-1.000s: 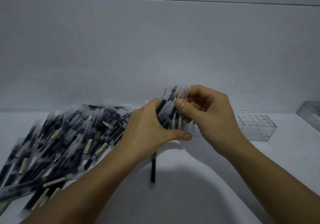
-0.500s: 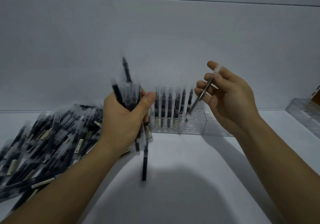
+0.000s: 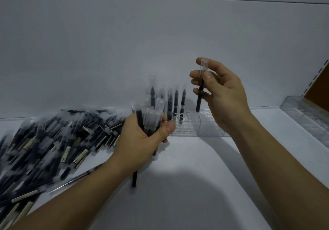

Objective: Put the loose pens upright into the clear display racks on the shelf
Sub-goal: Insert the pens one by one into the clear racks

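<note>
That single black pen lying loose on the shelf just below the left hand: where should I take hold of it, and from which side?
Grip the loose pen near its near end, from above, pinching across the barrel. It lies flat, pointing away from the camera; its far end is hidden under the left hand and its bundle of pens. Its right flank looks open.

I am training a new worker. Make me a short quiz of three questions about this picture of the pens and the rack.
1. True or false: the right hand holds a single pen nearly upright above the clear rack.
2. What does the left hand hold? A) nothing B) a bundle of pens C) a rack
3. Fill in: the pile of loose pens lies to the ___ of the rack.

Key: 1 true; 2 B; 3 left
</note>
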{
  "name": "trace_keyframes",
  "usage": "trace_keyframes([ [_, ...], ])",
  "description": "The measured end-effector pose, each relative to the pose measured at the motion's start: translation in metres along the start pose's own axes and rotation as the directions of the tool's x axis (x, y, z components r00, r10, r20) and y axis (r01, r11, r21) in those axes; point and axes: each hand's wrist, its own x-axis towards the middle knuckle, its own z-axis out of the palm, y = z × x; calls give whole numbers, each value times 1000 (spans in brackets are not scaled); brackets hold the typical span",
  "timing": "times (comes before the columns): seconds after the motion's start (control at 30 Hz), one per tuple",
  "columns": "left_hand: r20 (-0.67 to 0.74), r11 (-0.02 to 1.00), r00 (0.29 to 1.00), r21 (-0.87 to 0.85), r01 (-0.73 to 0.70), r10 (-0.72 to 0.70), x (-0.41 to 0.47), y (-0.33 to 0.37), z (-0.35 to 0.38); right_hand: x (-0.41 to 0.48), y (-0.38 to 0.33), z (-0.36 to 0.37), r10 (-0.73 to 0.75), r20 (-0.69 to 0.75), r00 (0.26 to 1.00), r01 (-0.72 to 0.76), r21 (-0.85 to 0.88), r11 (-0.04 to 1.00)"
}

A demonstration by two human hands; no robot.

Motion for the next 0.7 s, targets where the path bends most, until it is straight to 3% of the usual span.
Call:
trace_keyframes([
  [0.1, 35, 999, 998, 2, 47, -47, -2, -4, 1, 2, 5, -3, -19, -51, 999, 15, -76, 997],
  [0.3, 61, 988, 988, -55, 145, -142, -8, -7, -2, 8, 10, -10, -30, -95, 995, 25, -58, 998],
  [0.43, 134, 982, 976, -63, 181, -171, -7, -6, -3, 9, 12, -12, -65, -86, 994, 57, -91, 994],
  [0.7, 128, 974, 973, -90, 207, -195, -5, -5, -9, 12, 14, -17, -161, -42, 986, 147, -230, 962],
])
